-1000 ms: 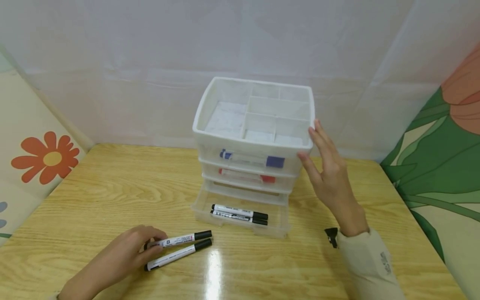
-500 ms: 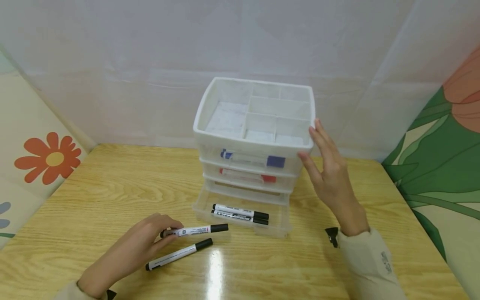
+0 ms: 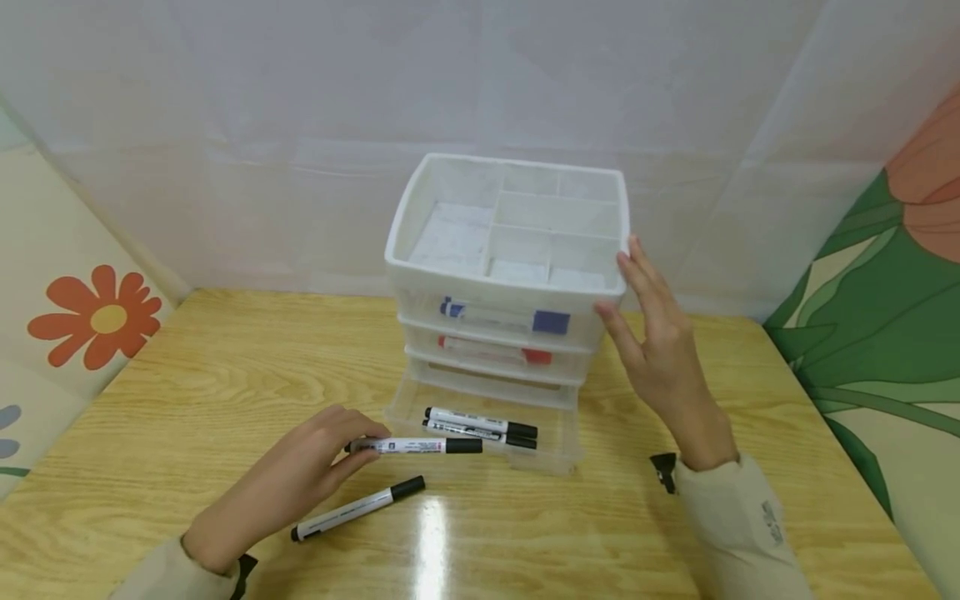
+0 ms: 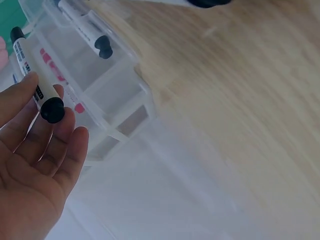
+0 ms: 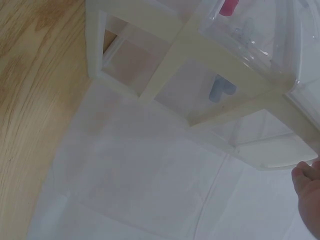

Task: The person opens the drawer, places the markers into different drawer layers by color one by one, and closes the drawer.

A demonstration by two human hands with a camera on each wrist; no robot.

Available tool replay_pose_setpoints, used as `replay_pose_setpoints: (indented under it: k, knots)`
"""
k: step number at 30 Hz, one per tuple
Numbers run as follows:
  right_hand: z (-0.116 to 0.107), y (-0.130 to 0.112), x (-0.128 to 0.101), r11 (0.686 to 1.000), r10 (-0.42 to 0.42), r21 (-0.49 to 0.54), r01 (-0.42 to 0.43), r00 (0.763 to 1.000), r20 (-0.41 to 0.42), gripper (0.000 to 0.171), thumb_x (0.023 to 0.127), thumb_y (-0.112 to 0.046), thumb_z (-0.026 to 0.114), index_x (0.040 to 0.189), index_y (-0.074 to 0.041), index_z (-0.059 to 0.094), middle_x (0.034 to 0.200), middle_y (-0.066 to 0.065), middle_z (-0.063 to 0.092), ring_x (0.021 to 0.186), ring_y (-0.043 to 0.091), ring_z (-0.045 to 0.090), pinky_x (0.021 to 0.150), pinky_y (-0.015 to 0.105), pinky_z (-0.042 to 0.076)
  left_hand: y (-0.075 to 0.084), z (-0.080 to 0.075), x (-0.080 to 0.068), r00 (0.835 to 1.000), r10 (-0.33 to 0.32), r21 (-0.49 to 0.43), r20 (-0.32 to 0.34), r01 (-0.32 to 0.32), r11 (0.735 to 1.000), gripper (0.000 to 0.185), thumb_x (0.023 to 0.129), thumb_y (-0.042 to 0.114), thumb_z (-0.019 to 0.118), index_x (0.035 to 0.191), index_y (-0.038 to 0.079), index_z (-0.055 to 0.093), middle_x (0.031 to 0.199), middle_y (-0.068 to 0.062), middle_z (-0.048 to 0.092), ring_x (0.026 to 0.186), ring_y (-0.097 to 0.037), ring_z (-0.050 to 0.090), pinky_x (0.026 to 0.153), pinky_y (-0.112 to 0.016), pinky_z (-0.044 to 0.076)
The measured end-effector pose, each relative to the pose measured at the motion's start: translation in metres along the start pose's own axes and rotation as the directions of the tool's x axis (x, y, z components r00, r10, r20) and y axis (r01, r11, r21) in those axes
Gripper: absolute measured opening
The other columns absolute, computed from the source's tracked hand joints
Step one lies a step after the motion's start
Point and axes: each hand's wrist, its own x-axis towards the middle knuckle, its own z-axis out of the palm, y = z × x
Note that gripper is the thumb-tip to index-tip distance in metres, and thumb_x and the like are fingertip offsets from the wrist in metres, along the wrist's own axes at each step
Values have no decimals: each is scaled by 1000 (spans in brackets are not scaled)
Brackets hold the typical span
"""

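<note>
My left hand [image 3: 311, 458] pinches a black-capped white marker [image 3: 416, 446] by its rear end, just in front of the pulled-out bottom drawer [image 3: 558, 454]. The left wrist view shows that marker [image 4: 40, 82] between thumb and fingers. Two more black-capped markers [image 3: 480, 423] lie side by side in that drawer. Another marker [image 3: 356, 510] rests on the table below my left hand. With fingers extended, my right hand [image 3: 663, 358] rests against the right front corner of the white plastic drawer organizer [image 3: 506, 283]. In the right wrist view only some fingertips [image 5: 305, 177] show at the organizer's edge.
The organizer's divided top tray [image 3: 453, 237] shows several compartments. Its upper two drawers are closed, with a blue marker [image 3: 502, 317] and a red marker [image 3: 495, 350] at their fronts. The wooden table [image 3: 247, 367] meets a white cloth [image 3: 300, 150] behind.
My left hand has lifted the marker from beside the other one and moved it right and away from me, up to the open drawer's front. The right hand stays at the organizer's corner.
</note>
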Motion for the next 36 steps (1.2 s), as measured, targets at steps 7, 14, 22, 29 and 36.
replay_pose_setpoints:
  k: [7,14,22,29,36]
  knots:
    - [1,1,0,1000,1,4,-1,1000,-5,66,100,-47,49,139,6,49,153,22,41,140,39,43,118,32,35,7,1,18,999,41,47,1,-41,998,22,86,9,76,106,17,73,95,11,69,85,-1,57,69,-19,52]
    - [1,0,0,1000,2,15,-2,1000,-7,67,100,-47,49,139,7,49,153,23,41,139,40,43,118,31,35,11,3,38,998,40,82,48,-44,996,20,87,11,75,107,13,74,100,5,72,90,-8,62,76,-25,56]
    - [1,1,-1,1000,11,-1,-11,1000,0,65,101,-46,48,141,6,47,154,21,39,141,37,42,118,34,35,13,11,56,996,75,97,42,-78,992,20,88,11,75,108,10,74,103,1,74,94,-14,65,81,-31,58]
    - [0,2,-1,1000,10,-10,-10,1000,0,65,101,-45,48,142,6,47,154,20,39,141,38,42,118,36,36,14,20,71,994,108,72,18,-109,991,23,85,8,76,108,8,74,108,-2,74,99,-18,67,87,-35,57]
    - [1,1,-2,1000,1,-7,-1,1000,-3,64,102,-44,48,140,7,47,154,22,39,142,37,41,118,36,35,12,28,81,991,131,59,12,-131,990,21,84,5,77,105,7,74,109,-4,74,110,-27,67,95,-42,56]
